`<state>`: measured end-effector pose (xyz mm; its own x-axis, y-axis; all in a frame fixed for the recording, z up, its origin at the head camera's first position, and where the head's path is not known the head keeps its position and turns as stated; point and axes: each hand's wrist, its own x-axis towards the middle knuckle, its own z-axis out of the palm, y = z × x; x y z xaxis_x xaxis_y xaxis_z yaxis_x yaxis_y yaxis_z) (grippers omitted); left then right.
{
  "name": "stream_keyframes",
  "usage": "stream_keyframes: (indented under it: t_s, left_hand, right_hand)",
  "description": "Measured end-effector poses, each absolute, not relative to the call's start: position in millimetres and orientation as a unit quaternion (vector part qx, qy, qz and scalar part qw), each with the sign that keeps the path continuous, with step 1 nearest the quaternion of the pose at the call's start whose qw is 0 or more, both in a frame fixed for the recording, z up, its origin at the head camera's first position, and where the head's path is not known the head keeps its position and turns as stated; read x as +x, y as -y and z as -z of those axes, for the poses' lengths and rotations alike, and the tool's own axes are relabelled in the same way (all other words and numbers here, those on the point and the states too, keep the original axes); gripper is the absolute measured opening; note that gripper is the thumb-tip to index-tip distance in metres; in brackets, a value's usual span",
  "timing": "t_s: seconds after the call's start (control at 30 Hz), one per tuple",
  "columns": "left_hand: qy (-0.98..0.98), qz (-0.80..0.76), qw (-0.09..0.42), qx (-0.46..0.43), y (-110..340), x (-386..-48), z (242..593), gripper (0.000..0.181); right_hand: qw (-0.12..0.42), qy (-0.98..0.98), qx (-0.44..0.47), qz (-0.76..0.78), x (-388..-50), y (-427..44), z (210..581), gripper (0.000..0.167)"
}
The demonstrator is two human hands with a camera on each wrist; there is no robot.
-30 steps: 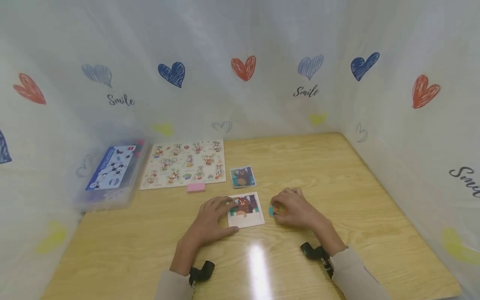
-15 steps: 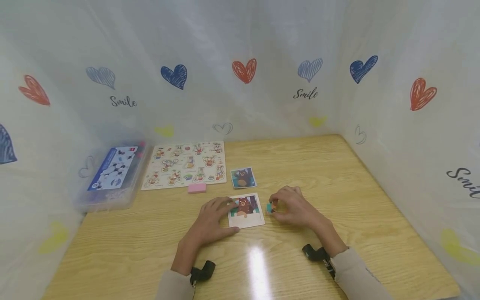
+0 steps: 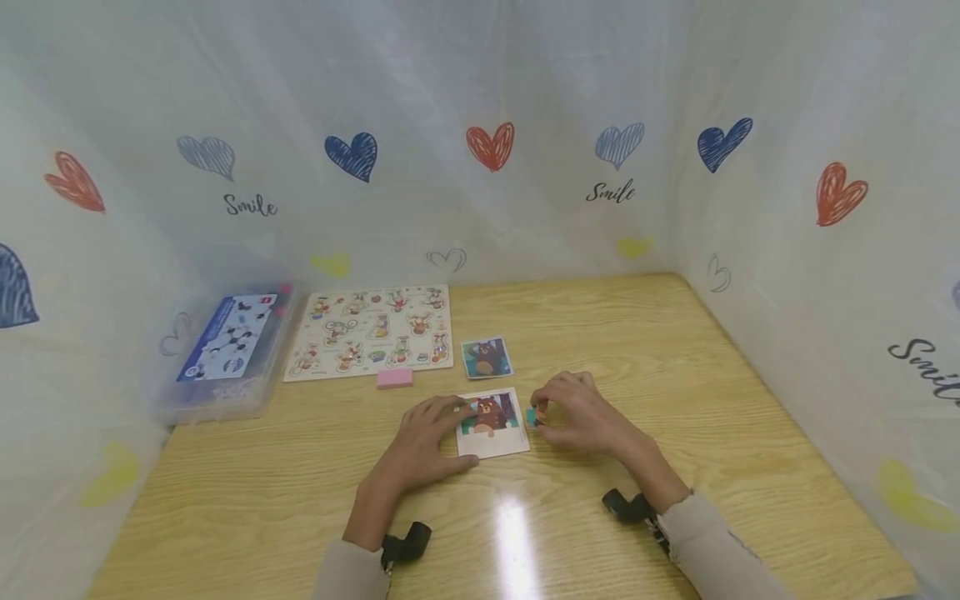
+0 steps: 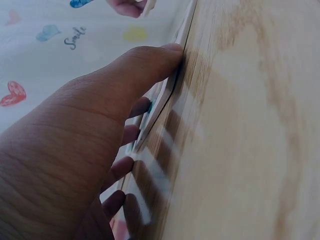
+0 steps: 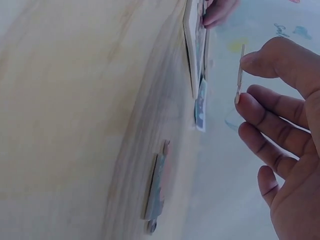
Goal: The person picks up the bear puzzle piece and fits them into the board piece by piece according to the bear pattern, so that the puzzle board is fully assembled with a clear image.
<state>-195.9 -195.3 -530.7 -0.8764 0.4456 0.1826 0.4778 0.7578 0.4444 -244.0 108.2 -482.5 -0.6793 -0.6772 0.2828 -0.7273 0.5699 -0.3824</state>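
Observation:
A small bear jigsaw puzzle sits in a white-framed tray [image 3: 504,447] in the middle of the table, its lower part bare white. My left hand [image 3: 423,442] rests at the tray's left side, the fingers [image 4: 131,134] extended and the thumb touching its near edge. Just right of the tray, my right hand [image 3: 581,415] pinches a teal and orange jigsaw piece [image 3: 532,417] between thumb and fingertips. From the right wrist, that piece shows edge-on and raised above the table. Other puzzle pieces [image 5: 156,187] lie below that hand, hidden in the head view.
Behind the tray lies a bear picture card [image 3: 486,357]. To its left are a pink block [image 3: 394,378], a flat board with cartoon animals [image 3: 360,333] and a clear plastic box [image 3: 225,350] with a blue label. A heart-printed curtain [image 3: 420,200] surrounds the table.
My right hand has moved slightly left with the jigsaw piece, bringing it closer to the tray's right edge. The left hand stays in place on the tray.

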Motion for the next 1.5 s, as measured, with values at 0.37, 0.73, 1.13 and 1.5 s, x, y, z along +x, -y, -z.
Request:
stream_keyframes:
  t_s: [0.37,0.73,1.13,1.5]
  left_hand:
    - [0.937,0.25,0.031,-0.243,195,-194,530,0.07]
    - [0.935,0.252,0.039,-0.246,196,-195,532,0.07]
    - [0.936,0.247,0.038,-0.248,195,-195,530,0.071]
    - [0.938,0.242,0.033,-0.246,195,-195,530,0.07]
  right_hand:
    - [0.052,0.872,0.425,-0.236,-246,-100,478,0.022]
    - [0.035,0.865,0.441,-0.237,-243,-89,477,0.024]
    - [0.039,0.86,0.457,-0.224,-242,-77,477,0.026]
    - [0.014,0.867,0.452,-0.209,-239,-65,476,0.03]
